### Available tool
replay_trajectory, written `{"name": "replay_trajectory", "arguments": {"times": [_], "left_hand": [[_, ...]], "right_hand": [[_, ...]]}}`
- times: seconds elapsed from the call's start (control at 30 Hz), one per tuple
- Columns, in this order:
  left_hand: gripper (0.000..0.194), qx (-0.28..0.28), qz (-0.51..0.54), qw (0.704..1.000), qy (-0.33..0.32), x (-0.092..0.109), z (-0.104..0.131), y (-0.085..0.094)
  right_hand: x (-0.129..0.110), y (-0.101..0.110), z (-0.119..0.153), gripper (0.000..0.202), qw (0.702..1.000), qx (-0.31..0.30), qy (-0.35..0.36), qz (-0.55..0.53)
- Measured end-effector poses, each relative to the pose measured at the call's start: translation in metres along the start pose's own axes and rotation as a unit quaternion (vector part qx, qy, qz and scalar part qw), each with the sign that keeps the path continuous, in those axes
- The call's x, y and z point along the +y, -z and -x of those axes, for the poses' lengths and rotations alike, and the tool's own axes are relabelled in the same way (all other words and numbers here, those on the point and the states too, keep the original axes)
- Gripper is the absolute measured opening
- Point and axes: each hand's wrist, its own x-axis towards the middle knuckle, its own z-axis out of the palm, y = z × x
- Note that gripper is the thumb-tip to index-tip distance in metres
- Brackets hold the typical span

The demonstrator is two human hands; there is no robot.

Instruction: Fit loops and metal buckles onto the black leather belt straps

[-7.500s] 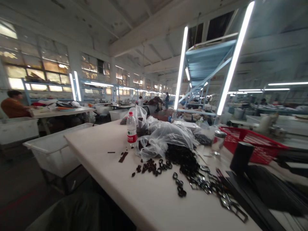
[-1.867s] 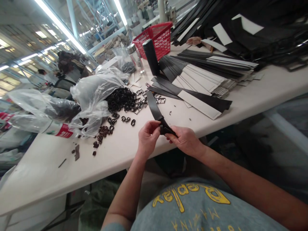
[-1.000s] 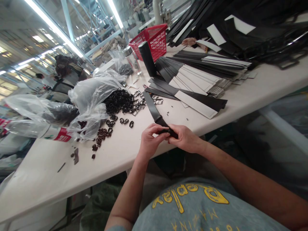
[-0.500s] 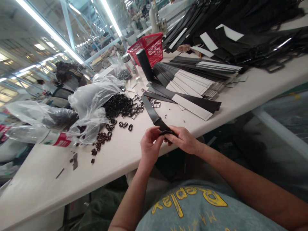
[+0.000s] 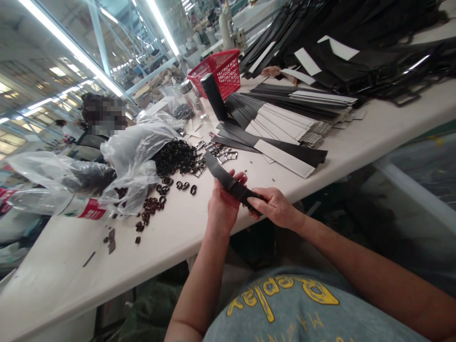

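- Right hand: closed on near end of black strap, thumb on top, fingers mostly hidden beneath.
- Left hand: half-curled, palm up under the strap, fingertips showing past its far edge; how firm the hold is, can't tell.
- Strap held at front edge of white table, slanting away to the left; band across it near left fingers. Near end partly covered by right hand.
- Just past the strap's far end: metal buckles, loose cluster.
- Left of those: black loops, piled; a few strays nearer.
- Brown loops scattered nearer the front, left of left hand.
- Clear plastic bags behind loops; bottle with red label, tilted in view, beside them.
- Right of buckles: fanned black strips, pale ends.
- Behind strips: black cylinder, glass jar, red basket.
- Far right: heap of black straps.
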Motion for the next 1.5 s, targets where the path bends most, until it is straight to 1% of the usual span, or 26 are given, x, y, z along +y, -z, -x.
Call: {"name": "replay_trajectory", "arguments": {"times": [0.1, 0.2, 0.27, 0.33, 0.5, 0.6, 0.67, 0.73, 0.83, 0.93, 1.0, 1.07, 1.13, 1.23, 1.3, 1.4, 1.5], "left_hand": [[0.041, -0.004, 0.010, 1.000, -0.017, -0.004, 0.004, -0.007], [0.033, 0.006, 0.020, 0.997, -0.070, -0.011, 0.011, -0.008], [0.032, 0.002, 0.004, 0.995, -0.102, -0.015, 0.016, -0.007], [0.032, -0.012, -0.017, 0.993, -0.114, -0.017, 0.019, -0.007], [0.028, -0.049, -0.004, 0.995, -0.084, -0.024, 0.022, -0.007], [0.030, -0.041, -0.001, 0.998, -0.048, -0.030, 0.022, -0.006], [0.032, -0.029, -0.004, 0.999, -0.038, -0.032, 0.023, -0.004], [0.032, -0.024, -0.001, 0.999, -0.034, -0.033, 0.024, -0.003], [0.031, -0.023, 0.015, 0.999, -0.034, -0.032, 0.028, -0.003], [0.030, -0.013, 0.003, 0.998, -0.069, -0.034, 0.031, -0.003], [0.029, -0.008, -0.023, 0.996, -0.090, -0.036, 0.032, -0.002], [0.030, -0.014, -0.045, 0.994, -0.096, -0.039, 0.031, -0.001], [0.032, -0.029, -0.054, 0.994, -0.086, -0.040, 0.029, 0.001], [0.032, -0.053, -0.044, 0.996, -0.064, -0.037, 0.026, 0.003], [0.030, -0.063, -0.038, 0.996, -0.053, -0.034, 0.024, 0.004], [0.026, -0.073, -0.048, 0.995, -0.041, -0.030, 0.022, 0.003], [0.026, -0.082, -0.070, 0.993, -0.040, -0.029, 0.021, 0.004]], "right_hand": [[0.000, -0.002, -0.004, 0.028, 1.000, 0.012, -0.015, 0.020], [0.001, -0.006, -0.008, 0.026, 0.998, 0.026, -0.019, 0.057], [0.001, -0.008, -0.010, 0.027, 0.996, 0.032, -0.020, 0.082], [0.002, -0.009, -0.010, 0.026, 0.995, 0.034, -0.020, 0.094], [0.004, -0.008, -0.009, 0.021, 0.995, 0.024, -0.003, 0.098], [0.006, -0.008, -0.008, 0.021, 0.992, 0.028, 0.025, 0.120], [0.006, -0.008, -0.007, 0.021, 0.989, 0.033, 0.043, 0.135], [0.005, -0.008, -0.008, 0.020, 0.989, 0.035, 0.044, 0.135], [0.003, -0.009, -0.009, 0.019, 0.992, 0.031, 0.018, 0.123], [0.003, -0.010, -0.011, 0.018, 0.993, 0.024, 0.002, 0.119], [0.004, -0.010, -0.011, 0.019, 0.991, 0.030, 0.006, 0.132], [0.007, -0.009, -0.012, 0.019, 0.989, 0.034, 0.014, 0.145], [0.010, -0.007, -0.013, 0.020, 0.989, 0.022, 0.022, 0.146], [0.013, -0.002, -0.015, 0.022, 0.990, -0.019, 0.041, 0.135], [0.014, 0.000, -0.015, 0.022, 0.988, -0.036, 0.052, 0.140], [0.013, 0.001, -0.015, 0.026, 0.987, -0.033, 0.052, 0.149], [0.013, 0.000, -0.013, 0.035, 0.991, -0.029, 0.064, 0.111]]}}
